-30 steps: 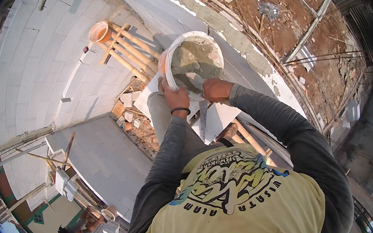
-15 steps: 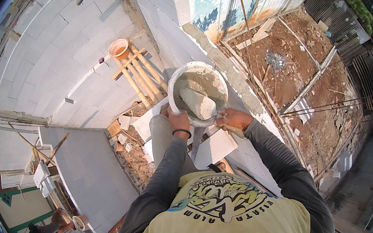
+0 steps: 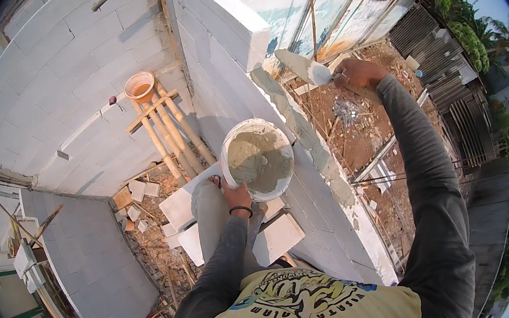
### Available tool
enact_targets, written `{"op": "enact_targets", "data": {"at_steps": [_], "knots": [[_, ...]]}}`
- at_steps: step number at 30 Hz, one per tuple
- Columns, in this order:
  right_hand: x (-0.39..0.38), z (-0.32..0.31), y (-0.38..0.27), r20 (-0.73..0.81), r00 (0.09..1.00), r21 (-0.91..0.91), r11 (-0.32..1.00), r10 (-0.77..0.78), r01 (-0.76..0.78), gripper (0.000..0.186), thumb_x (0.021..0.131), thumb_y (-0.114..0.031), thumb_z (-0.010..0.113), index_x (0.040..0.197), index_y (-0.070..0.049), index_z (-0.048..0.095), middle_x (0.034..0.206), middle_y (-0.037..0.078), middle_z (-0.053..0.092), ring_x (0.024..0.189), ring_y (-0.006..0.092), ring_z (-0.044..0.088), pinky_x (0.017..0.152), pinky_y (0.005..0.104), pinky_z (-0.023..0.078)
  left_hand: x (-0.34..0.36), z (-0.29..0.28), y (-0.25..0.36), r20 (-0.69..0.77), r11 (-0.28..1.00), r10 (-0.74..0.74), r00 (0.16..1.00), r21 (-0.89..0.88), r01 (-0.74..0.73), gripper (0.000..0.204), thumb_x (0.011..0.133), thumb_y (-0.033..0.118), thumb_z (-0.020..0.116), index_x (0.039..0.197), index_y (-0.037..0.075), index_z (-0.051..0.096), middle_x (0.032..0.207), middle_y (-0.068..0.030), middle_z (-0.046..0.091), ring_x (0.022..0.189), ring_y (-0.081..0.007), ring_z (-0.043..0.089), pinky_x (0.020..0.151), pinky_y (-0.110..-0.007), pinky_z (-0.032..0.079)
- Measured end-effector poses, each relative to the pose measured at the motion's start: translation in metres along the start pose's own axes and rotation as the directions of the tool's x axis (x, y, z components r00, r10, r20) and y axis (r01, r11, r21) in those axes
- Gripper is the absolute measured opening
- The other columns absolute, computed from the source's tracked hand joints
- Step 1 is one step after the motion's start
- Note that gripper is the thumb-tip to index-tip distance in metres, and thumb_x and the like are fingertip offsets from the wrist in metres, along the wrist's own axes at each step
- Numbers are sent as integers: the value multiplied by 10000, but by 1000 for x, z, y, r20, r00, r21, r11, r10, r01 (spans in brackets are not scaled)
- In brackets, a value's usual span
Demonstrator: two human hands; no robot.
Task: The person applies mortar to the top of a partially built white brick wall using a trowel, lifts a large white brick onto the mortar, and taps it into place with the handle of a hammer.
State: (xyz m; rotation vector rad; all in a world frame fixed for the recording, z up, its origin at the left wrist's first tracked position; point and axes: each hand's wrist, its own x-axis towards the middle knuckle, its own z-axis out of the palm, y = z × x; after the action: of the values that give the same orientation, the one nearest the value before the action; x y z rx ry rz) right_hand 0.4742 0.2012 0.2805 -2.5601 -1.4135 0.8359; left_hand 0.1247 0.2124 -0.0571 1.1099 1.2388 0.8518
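Reading from the left, I log 1 orange bowl (image 3: pixel 141 87) at the upper end of 3 bamboo poles (image 3: pixel 160 144). Next, the left hand (image 3: pixel 237 200) is closed on the near edge of 1 bucket (image 3: pixel 271 192), beside the left face of 1 block wall (image 3: pixel 324 220). Whether anything else supports the bucket, I cannot tell. Inside, I note a good share of grey mortar (image 3: pixel 253 159), leaving material to use.

Farther right, 1 mortar strip (image 3: pixel 299 127) covers the wall top from the taller block section (image 3: pixel 258 49) toward the near end, where it turns patchy over white. I judge that top partly coated: the far stretch done, the near stretch unfinished, no block set on the strip.

Last, 1 trowel (image 3: pixel 305 67), its blade bearing mortar, is raised near the strip's far end; contact not established. The right hand (image 3: pixel 360 76) is wrapped around its handle. Hands counted: 2, each occupied.
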Motion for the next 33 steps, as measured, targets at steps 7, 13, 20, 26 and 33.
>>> {"op": "enact_targets", "data": {"at_steps": [7, 13, 20, 26, 33], "knots": [[146, -60, -93, 298, 909, -292, 935, 291, -204, 269, 797, -181, 687, 920, 58, 678, 786, 178, 659, 641, 272, 652, 557, 394, 548, 48, 11, -58, 15, 987, -140, 990, -74, 141, 593, 725, -41, 581, 1301, -5, 445, 1144, -179, 636, 1070, -307, 629, 942, -381, 468], [222, -109, -231, 292, 831, -596, 770, 474, -230, 241, 763, -155, 767, 906, 31, 708, 876, 188, 704, 719, 233, 692, 663, 420, 568, 60, 6, -48, 70, 969, -202, 977, -129, 210, 627, 721, -56, 573, 1328, -2, 421, 1183, -183, 614, 1098, -316, 613, 962, -389, 458], [216, -141, -284, 185, 876, -626, 740, 446, -245, 172, 712, -67, 786, 841, 29, 724, 821, 186, 708, 682, 244, 703, 598, 369, 566, 69, 2, -37, 7, 945, -314, 949, -95, 313, 577, 727, -76, 580, 1282, 3, 444, 1183, -178, 608, 1095, -303, 611, 955, -378, 461], [127, -165, -245, 25, 977, -767, 631, 211, -117, 121, 720, -33, 705, 827, 18, 729, 703, 133, 689, 607, 215, 686, 545, 335, 551, 71, 14, -14, -86, 958, -286, 954, -43, 283, 560, 711, -118, 573, 1245, -6, 448, 1154, -169, 606, 1055, -292, 619, 931, -369, 474], [-32, 26, -108, -389, 862, -209, 943, -324, 259, 206, 845, -167, 649, 932, 8, 585, 800, 190, 611, 743, 346, 605, 659, 430, 473, 87, -2, -30, -134, 898, -206, 969, -419, 133, 566, 726, -147, 507, 1270, -3, 449, 1177, -139, 594, 1037, -253, 616, 905, -354, 495]]}}
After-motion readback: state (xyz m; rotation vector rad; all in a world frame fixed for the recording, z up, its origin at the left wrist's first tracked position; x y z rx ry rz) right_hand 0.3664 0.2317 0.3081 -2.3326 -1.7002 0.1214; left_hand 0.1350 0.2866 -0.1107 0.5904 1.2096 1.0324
